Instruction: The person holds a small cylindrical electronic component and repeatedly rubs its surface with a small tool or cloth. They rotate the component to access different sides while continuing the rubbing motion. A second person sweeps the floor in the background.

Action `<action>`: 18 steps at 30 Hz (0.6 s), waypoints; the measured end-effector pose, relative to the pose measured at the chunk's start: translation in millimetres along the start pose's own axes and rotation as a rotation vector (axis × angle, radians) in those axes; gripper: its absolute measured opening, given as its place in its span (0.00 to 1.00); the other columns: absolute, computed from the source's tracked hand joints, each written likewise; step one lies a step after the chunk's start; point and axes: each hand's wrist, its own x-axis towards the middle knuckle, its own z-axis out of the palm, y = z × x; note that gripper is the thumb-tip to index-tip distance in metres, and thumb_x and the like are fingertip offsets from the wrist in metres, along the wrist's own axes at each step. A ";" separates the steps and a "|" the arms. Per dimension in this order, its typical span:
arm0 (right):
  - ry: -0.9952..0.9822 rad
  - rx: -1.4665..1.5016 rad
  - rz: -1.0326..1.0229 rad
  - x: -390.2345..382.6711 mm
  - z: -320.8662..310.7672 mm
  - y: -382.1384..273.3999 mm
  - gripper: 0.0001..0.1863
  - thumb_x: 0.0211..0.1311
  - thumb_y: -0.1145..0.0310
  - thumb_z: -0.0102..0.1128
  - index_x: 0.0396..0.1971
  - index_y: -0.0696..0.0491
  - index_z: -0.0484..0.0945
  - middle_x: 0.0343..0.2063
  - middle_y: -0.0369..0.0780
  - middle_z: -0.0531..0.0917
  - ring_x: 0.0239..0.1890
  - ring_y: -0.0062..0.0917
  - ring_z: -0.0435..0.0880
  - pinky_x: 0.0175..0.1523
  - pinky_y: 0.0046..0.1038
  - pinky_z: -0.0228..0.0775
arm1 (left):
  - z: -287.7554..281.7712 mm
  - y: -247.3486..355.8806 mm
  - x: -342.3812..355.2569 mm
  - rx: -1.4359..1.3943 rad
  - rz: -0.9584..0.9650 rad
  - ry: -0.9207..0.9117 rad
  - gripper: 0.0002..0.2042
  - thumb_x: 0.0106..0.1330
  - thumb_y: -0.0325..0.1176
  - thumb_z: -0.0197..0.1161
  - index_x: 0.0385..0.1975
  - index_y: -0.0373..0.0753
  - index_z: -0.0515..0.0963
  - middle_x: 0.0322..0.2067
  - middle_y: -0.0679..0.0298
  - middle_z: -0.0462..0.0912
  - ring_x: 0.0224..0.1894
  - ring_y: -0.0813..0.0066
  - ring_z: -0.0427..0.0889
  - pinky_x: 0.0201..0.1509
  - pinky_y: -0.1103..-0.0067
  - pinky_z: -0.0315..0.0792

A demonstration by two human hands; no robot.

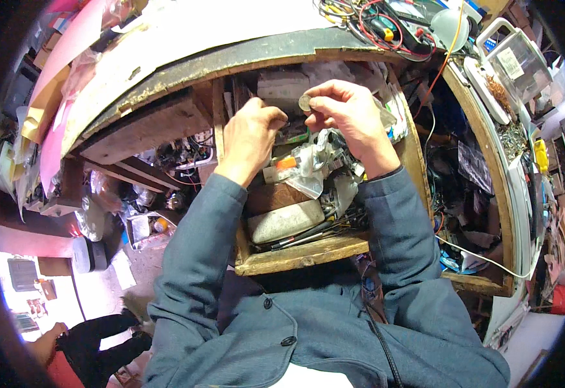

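Note:
Both hands are over an open wooden drawer (pixel 305 260) packed with odds and ends. My right hand (pixel 355 116) pinches a small round silvery disc, like a coin or button cell (pixel 304 103), between thumb and forefinger. To its left, my left hand (pixel 250 137) has its fingers curled together; whatever they hold, if anything, is hidden. Beneath the hands lie clear plastic bags (pixel 324 155) and an orange-marked small piece (pixel 286 163). Nearer the drawer front are a worn whitish block (pixel 286 221) and several pens or thin rods (pixel 302 235).
A pale-topped workbench (pixel 218 32) spans the far side, with tangled test leads (pixel 383 26) at its right end. Cluttered compartments (pixel 470 194) flank the drawer. A clear plastic container (pixel 512 64) stands far right. Another person's dark-clothed legs (pixel 101 343) show at lower left.

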 end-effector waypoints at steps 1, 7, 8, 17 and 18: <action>0.003 -0.004 -0.003 -0.7 0.5 -1.4 0.08 0.64 0.75 0.64 0.41 0.61 0.82 0.31 0.42 0.87 0.27 0.24 0.88 0.33 0.25 0.83 | 6.5 -2.3 4.7 -0.010 0.035 -0.031 0.06 0.62 0.34 0.66 0.34 0.43 0.87 0.29 0.56 0.82 0.37 0.53 0.83 0.42 0.63 0.76; -0.006 -0.040 -0.004 1.4 -5.3 1.9 0.10 0.65 0.71 0.65 0.43 0.59 0.83 0.33 0.39 0.87 0.27 0.21 0.87 0.34 0.23 0.82 | 32.3 -7.5 19.1 0.129 -0.035 -0.400 0.08 0.59 0.30 0.64 0.35 0.45 0.88 0.34 0.53 0.87 0.38 0.50 0.87 0.43 0.61 0.79; -0.006 -0.047 -0.006 1.4 -5.3 2.2 0.10 0.65 0.71 0.65 0.43 0.59 0.83 0.33 0.39 0.87 0.27 0.21 0.87 0.34 0.23 0.82 | 35.1 -10.0 19.4 0.146 -0.021 -0.381 0.08 0.59 0.30 0.63 0.35 0.44 0.87 0.33 0.52 0.87 0.38 0.50 0.87 0.42 0.60 0.80; -0.069 -0.109 0.010 3.8 -5.7 6.7 0.09 0.66 0.73 0.63 0.43 0.58 0.84 0.33 0.38 0.87 0.29 0.19 0.86 0.35 0.20 0.81 | 20.6 -1.9 19.1 -0.011 0.025 -0.171 0.08 0.66 0.32 0.62 0.40 0.38 0.84 0.35 0.50 0.87 0.37 0.53 0.87 0.40 0.65 0.80; -0.082 -0.133 0.008 3.3 -4.7 7.6 0.09 0.66 0.73 0.63 0.43 0.58 0.84 0.33 0.37 0.87 0.29 0.19 0.86 0.36 0.20 0.80 | 17.3 -2.7 13.8 -0.219 0.007 -0.006 0.09 0.68 0.32 0.61 0.42 0.37 0.84 0.35 0.52 0.87 0.36 0.57 0.88 0.39 0.67 0.79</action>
